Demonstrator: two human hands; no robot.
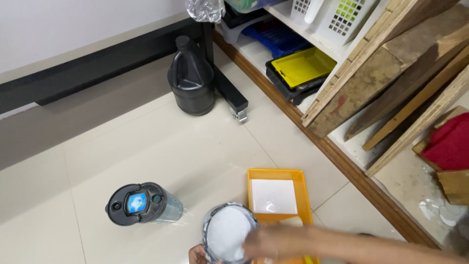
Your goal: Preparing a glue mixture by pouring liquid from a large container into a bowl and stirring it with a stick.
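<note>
Looking down at the floor from my feed: closest to me is a round paint can [228, 233] full of white paint, sitting on the tiles and touching the near end of an orange paint tray [304, 195]. The right hand [266, 242] is blurred over the can's rim, so I can't tell if its grip is clenched on the rim or just resting there. Only a sliver of the left hand [197, 254] peeks in at the can's lower edge; it's touching the can, grip unreadable too.

Progress-wise, I'd say the pour is partly done: the tray's well already has a flat pool of white paint [273, 196], and the can is still nearly full.

Left of the can stands a grey canister [144, 204] with a black lid and a small blue square label on top. Farther back there's a black jug [191, 78], no label I can make out, beside a black frame leg. On the low shelf: a yellow tray [304, 66] nested in a black one, white baskets, plywood boards [391, 63] leaning.
</note>
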